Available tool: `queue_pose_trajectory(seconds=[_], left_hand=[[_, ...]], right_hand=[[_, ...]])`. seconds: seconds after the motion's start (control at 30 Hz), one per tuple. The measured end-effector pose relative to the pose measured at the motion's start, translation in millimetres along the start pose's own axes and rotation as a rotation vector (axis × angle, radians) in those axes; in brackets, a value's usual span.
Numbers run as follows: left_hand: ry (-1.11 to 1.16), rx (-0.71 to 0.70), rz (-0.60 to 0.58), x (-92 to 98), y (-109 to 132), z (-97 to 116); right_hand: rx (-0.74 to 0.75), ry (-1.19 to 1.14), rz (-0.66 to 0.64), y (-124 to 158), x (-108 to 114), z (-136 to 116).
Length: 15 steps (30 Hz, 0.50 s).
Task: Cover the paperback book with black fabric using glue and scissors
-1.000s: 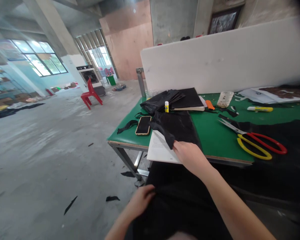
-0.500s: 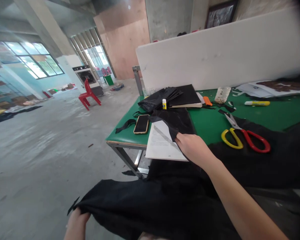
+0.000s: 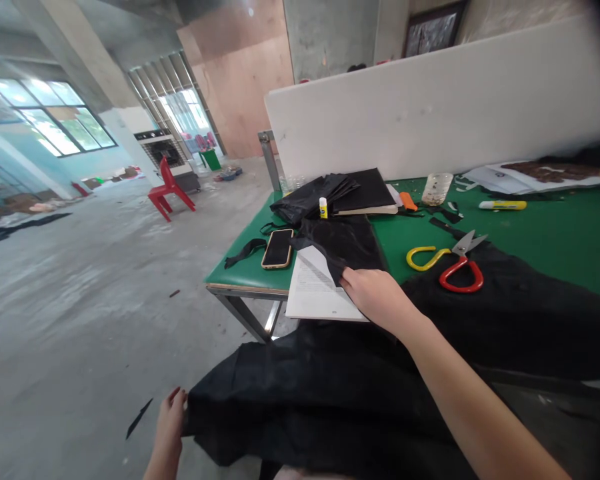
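Note:
At the lower left, my left hand [image 3: 174,417] grips the edge of a large black cloth [image 3: 300,393], which spreads over my lap in front of the table. My right hand [image 3: 373,293] pinches the corner of a smaller black fabric piece [image 3: 347,243] above a printed white page [image 3: 315,293] at the table's edge. Scissors with one yellow and one red handle [image 3: 463,257] lie with blades parted on black cloth, right of my right hand. A phone [image 3: 278,249] and a glue stick [image 3: 323,208] rest left of and behind the fabric piece.
The green table [image 3: 245,267] also bears a black-covered book [image 3: 370,193], a plastic cup [image 3: 437,189] and a yellow tube [image 3: 503,205]. A white board [image 3: 420,107] stands along its back. A red chair [image 3: 169,190] is on the floor at the left.
The scissors have turned and shifted left, with their handles farther apart. My left hand has moved right and slightly up with the large cloth. The camera view has shifted slightly.

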<state>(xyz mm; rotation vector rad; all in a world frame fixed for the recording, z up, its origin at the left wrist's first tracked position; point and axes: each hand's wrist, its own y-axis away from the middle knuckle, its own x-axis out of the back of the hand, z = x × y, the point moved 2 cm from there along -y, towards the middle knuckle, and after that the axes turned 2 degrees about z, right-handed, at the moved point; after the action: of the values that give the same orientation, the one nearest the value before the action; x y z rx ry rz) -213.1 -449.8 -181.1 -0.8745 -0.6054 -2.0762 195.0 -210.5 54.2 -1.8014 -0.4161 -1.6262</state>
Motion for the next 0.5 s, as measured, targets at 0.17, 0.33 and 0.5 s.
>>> queue_pose_trajectory(seconds=[0.17,0.33,0.5], left_hand=[[0.073,-0.124,-0.155,-34.1,11,41],[0.015,-0.548,-0.511,-86.3,85,125],[-0.345,-0.863,-0.483,-141.3,176,193]], right_hand=[[0.026,-0.004,-0.025,0,0,-3],[0.002,-0.039,-0.055,0,0,-7],[0.013,-0.101,-0.014,1,-2,-14]])
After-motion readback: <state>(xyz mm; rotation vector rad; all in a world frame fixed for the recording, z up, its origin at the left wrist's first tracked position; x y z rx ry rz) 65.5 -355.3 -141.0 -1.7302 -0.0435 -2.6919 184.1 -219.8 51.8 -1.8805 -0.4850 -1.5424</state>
